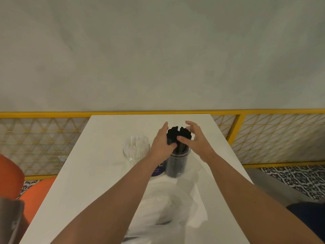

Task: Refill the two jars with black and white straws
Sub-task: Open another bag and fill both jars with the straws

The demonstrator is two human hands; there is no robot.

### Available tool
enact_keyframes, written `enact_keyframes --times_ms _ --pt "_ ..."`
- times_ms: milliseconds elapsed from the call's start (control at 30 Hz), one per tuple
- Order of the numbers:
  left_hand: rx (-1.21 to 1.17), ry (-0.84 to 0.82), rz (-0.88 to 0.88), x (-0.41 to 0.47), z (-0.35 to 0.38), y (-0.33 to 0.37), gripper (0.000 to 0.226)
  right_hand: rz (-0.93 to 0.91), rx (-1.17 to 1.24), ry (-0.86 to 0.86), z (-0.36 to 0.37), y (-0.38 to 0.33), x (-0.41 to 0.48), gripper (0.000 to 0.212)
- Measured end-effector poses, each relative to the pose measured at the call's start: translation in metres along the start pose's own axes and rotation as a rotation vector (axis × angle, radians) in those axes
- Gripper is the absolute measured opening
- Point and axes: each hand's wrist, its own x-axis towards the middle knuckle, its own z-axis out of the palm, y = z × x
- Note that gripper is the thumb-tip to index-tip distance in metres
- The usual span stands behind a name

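I judge the black straws (178,133) to be light, stiff, slick tubes that slide on one another, so I'd take them as one bundle, round the sides just above the rim, never by single tips. They stand packed in the right jar (177,164) mid-table, tops well above its rim. The left hand (161,143) cups the bundle's left side, thumb curled onto its near face. The right hand (195,141) is loose, fingers spread and arched, with only the thumb touching. The jar looks top-heavy (glass or plastic, I cannot tell) and a sideways push could tip it. White straws (137,143) fill the left jar (130,156) just beside. A purple thing (157,170) sits half hidden behind the left wrist. A crumpled bag (167,205) lies under my forearms and could snag.
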Motion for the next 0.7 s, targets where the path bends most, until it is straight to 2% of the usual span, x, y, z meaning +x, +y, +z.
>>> enact_keyframes --times_ms 133,200,267,367,467,600,633,700 --pt "0.022 0.124 0.103 -0.015 -0.003 -0.004 0.067 -0.222 -0.147 0.227 0.007 -0.018 -0.007 0.048" --pt "0.027 0.190 0.174 -0.026 -0.004 -0.008 0.054 -0.293 -0.159 0.248 0.013 -0.026 -0.015 0.036" --pt "0.051 0.214 0.228 -0.039 -0.004 -0.015 0.041 -0.328 -0.136 0.147 0.022 -0.030 -0.026 0.022" --pt "0.059 0.180 0.237 -0.062 -0.001 -0.037 0.025 -0.260 -0.126 -0.086 0.038 -0.022 -0.045 0.010" --pt "0.183 0.115 0.181 -0.083 0.004 -0.078 0.023 -0.138 -0.184 -0.228 0.054 0.003 -0.062 0.009" --pt "0.374 -0.064 0.031 -0.107 0.008 -0.131 0.018 0.014 -0.363 -0.473 0.074 0.046 -0.086 0.011" --pt "0.430 -0.120 0.006 -0.112 0.010 -0.141 0.020 0.026 -0.415 -0.510 0.078 0.056 -0.092 0.013" --pt "0.561 -0.258 -0.059 -0.120 0.013 -0.155 0.042 0.068 -0.513 -0.597 0.083 0.074 -0.102 0.030"
